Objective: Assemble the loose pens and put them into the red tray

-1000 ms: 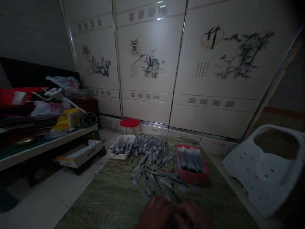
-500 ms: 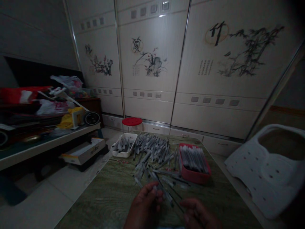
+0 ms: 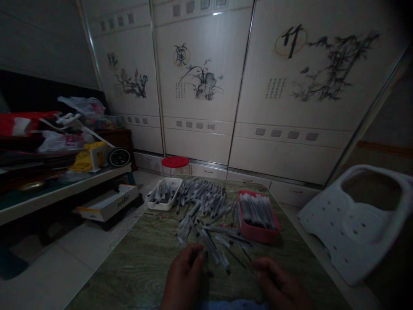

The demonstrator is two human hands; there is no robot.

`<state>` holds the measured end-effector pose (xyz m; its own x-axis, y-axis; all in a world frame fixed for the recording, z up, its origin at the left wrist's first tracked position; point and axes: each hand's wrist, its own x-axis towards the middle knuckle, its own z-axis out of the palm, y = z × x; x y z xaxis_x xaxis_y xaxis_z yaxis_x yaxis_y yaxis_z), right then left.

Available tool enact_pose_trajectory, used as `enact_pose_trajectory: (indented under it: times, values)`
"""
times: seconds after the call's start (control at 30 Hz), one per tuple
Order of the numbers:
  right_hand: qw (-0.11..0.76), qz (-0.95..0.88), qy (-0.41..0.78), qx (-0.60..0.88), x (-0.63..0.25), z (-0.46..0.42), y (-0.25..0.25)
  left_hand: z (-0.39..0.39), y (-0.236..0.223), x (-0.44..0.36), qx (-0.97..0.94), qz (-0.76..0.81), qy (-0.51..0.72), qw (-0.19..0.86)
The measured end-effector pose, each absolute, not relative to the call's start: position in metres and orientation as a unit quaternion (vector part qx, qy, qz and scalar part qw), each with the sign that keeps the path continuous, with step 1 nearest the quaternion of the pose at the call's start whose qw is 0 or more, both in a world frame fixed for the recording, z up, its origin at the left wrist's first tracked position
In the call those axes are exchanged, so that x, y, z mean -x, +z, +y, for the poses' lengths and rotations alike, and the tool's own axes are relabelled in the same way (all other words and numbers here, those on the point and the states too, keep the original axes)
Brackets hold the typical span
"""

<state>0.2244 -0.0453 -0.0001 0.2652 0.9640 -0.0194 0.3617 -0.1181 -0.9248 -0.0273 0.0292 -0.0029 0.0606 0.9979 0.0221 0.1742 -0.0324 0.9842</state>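
Note:
My left hand [image 3: 184,273] is closed over the near part of the table, its fingertips pinched. What it holds, if anything, is too dark and blurred to make out. To the right, my right hand [image 3: 278,280] is closed with its fingertips at a thin dark pen refill [image 3: 238,260] that points up and left. Beyond both hands lie several loose pens [image 3: 211,246] with clear barrels and dark ends. Behind them spreads a heap of similar pens [image 3: 203,193].
A red-pink basket [image 3: 260,234] packed with upright pens stands right on the wooden table [image 3: 129,271]; a white basket [image 3: 161,206] with more pens stands left. A white plastic chair [image 3: 351,219] is at right, a red stool [image 3: 175,162] behind, a cluttered bench [image 3: 80,183] at left.
My hands have moved apart, the left a little left and the right a little right. The thin refill has shifted rightward with the right hand. The whole view has shifted slightly.

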Motion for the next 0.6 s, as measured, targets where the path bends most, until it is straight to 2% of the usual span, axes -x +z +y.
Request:
enact_pose_trajectory:
  times: [0.13, 0.27, 0.43, 0.6]
  values:
    - [0.420, -0.535, 0.310, 0.664, -0.229, -0.044, -0.005, 0.030, -0.013, 0.027, -0.637, 0.545, 0.402, 0.368]
    - [0.406, -0.565, 0.290, 0.657, -0.230, -0.043, -0.010, 0.031, -0.022, 0.025, -0.678, 0.531, 0.394, 0.319]
    - [0.406, -0.573, 0.276, 0.656, -0.235, -0.043, -0.010, 0.033, -0.021, 0.030, -0.670, 0.545, 0.403, 0.303]
    - [0.401, -0.572, 0.279, 0.659, -0.242, -0.045, -0.004, 0.034, -0.010, 0.037, -0.634, 0.557, 0.416, 0.338]
